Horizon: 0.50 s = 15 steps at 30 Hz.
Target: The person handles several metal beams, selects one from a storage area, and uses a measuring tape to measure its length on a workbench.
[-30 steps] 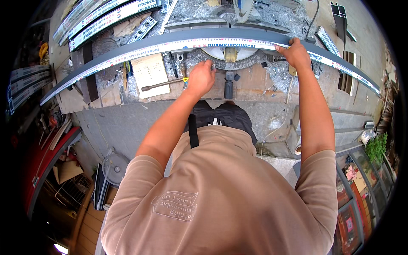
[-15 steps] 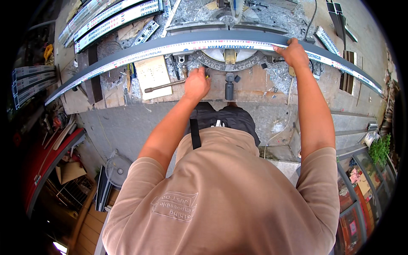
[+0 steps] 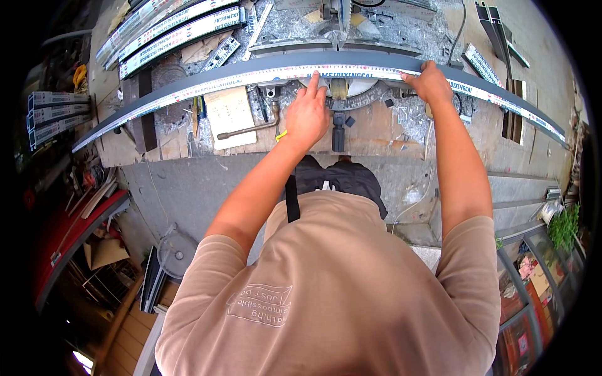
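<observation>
A long grey metal profile [image 3: 207, 74], faced with white printed film and ruler-like marks, lies across the bench against the fence of a mitre saw [image 3: 364, 100]. In the fisheye view it bows. Toward its right part, my right hand [image 3: 433, 86] grips the profile, thumb on the near side and fingers over the top. My left hand [image 3: 307, 119] is palm down, its index finger stretched out with the tip on the white face near the saw's middle. Something small and yellow [image 3: 281, 135] shows by that wrist; whether I hold it cannot be told.
A socket wrench [image 3: 241, 133] lies over a sheet of paper [image 3: 229, 106] with writing. Film-covered profiles [image 3: 182, 39] are stacked at the far left, more [image 3: 59, 116] beyond the bench's left end. Metal shavings cover the bench [image 3: 169, 149]. A cable [image 3: 429, 141] hangs over its front edge.
My left hand has moved up and right from beside the wrench, and its index finger now reaches the profile. My right hand keeps its grip. The whole view has shifted slightly.
</observation>
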Motion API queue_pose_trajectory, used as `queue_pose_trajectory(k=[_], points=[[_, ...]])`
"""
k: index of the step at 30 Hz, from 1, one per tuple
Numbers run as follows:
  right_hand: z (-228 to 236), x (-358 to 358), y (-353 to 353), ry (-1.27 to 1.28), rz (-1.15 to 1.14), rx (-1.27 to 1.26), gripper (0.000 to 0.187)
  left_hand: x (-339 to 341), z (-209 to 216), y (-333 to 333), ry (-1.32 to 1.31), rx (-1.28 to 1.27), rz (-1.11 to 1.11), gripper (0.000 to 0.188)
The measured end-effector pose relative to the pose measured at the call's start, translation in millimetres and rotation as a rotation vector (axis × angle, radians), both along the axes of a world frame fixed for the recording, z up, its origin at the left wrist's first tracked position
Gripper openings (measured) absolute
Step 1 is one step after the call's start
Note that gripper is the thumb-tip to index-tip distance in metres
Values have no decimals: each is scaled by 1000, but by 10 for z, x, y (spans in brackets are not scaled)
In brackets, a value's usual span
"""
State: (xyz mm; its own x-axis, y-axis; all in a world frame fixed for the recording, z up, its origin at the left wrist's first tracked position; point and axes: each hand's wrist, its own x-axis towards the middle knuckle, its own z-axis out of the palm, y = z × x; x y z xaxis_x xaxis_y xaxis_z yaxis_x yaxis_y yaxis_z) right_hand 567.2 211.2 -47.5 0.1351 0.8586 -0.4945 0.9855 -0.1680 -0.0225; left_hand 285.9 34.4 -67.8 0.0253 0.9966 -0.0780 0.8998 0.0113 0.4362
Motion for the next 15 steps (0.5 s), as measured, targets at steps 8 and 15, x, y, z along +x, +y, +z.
queue_pose_trajectory(k=[8, 15], points=[[18, 8, 13, 5, 12, -4, 83, -4, 85, 156, 188, -160, -122, 25], [74, -15, -28, 9, 18, 3, 84, 89, 81, 168, 294, -259, -196, 21]])
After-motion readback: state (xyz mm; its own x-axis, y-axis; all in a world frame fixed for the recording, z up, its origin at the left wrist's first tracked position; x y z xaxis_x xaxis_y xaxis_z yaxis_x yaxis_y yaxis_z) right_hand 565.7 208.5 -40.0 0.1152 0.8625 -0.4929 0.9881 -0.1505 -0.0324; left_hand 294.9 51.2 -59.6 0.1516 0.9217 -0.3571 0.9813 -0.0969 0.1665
